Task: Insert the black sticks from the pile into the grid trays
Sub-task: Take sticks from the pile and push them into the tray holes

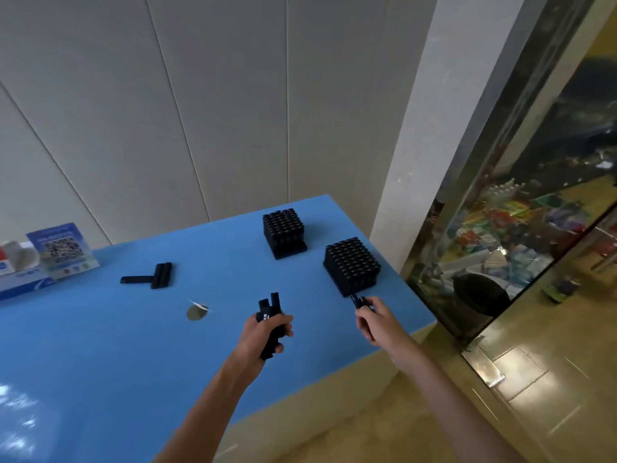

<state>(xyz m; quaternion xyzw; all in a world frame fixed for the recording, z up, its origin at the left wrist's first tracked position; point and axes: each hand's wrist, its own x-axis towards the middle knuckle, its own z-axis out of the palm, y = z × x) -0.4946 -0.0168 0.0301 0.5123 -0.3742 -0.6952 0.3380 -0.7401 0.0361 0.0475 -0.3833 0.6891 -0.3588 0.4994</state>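
Black plastic sticks, bundle (271, 324): left hand (263, 335) is gripping several upright, fingers curled round them, above blue desk (100, 362). Right hand (375, 320) is pinching approx. two more short black sticks (357, 300), tips just beside near black grid tray (352, 265), w/ every visible slot filled. Second black grid tray (283, 230), also full, is sitting further back. Small pile of loose black sticks (153, 275) is lying well left on desk. Silvery round disc (197, 311) nr centre. QR-code card (61, 250) and white-blue box (20, 279) at far left edge.
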